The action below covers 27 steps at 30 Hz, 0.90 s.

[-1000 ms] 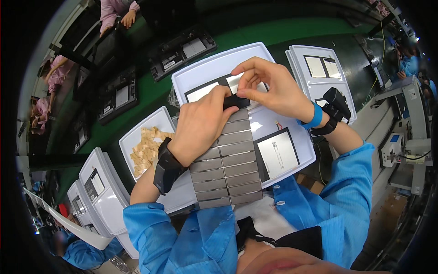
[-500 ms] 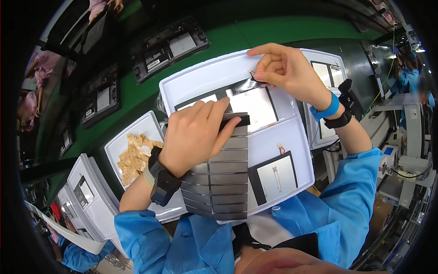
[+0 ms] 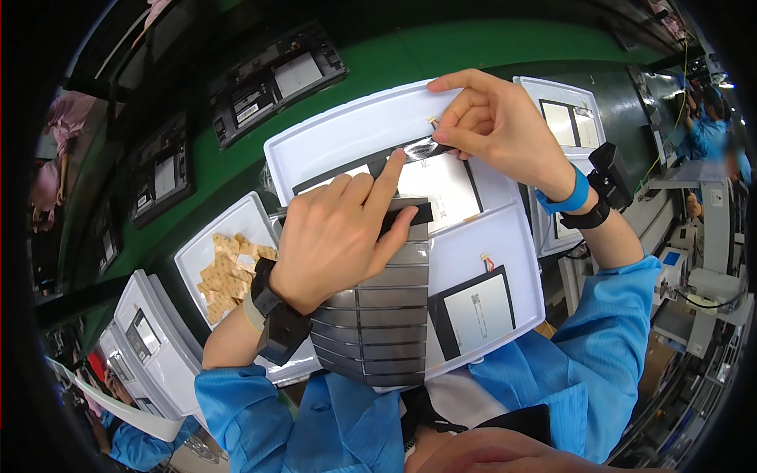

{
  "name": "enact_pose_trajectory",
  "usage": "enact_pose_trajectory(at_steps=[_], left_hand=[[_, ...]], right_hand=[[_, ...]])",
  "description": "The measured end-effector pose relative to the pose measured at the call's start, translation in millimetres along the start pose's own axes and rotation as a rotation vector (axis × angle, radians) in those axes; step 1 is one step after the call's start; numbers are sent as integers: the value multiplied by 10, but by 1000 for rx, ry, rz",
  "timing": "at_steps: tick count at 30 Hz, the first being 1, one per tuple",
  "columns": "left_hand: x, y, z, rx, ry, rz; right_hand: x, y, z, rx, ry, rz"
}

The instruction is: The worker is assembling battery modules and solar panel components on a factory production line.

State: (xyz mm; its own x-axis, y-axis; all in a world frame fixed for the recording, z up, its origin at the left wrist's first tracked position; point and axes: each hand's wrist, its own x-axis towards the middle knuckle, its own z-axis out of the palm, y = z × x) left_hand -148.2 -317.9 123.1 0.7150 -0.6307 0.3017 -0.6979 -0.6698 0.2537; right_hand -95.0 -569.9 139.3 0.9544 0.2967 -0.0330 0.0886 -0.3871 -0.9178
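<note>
Pinched right-hand grip (image 3: 493,126) peels a silvery strip (image 3: 426,147) | left hand (image 3: 343,232), fingers flat, pins the strip sheet (image 3: 382,315) steady | white tray's (image 3: 347,138) far edge.

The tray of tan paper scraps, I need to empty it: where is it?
Head view, left: the small white tray sits beside the left hand.

The left hand (image 3: 339,236) lies palm down, its index finger stretched forward and the other fingers loosely curled, the forearm rising from the lower left in a blue sleeve. The right hand (image 3: 497,126) reaches in from the right, thumb and fingertips pinched together, wrist bent, sleeve blue.
</note>
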Motion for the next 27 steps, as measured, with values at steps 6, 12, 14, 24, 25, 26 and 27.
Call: enact_pose_trajectory(at_steps=[6,12,14,24,25,26,27], left_hand=[[-32,21,-4,-21,15,-15],[-86,14,9,-93,103,-67],[-77,4,12,-109,114,-53],[-95,150,-217,-299,140,-50],[-100,194,-236,-373,201,-38],[-130,227,-269,-431,222,-41],[-179,228,-334,-424,218,-34]], right_hand=[[-18,-25,-9,-201,24,-109],[-92,-212,-25,-538,171,-110],[-171,-102,-11,-563,140,-401],[-613,-444,254,-167,-63,-407],[-605,-408,351,-82,-90,-435],[-622,-379,403,-5,-68,-385],[-650,-376,440,73,-46,-334]])
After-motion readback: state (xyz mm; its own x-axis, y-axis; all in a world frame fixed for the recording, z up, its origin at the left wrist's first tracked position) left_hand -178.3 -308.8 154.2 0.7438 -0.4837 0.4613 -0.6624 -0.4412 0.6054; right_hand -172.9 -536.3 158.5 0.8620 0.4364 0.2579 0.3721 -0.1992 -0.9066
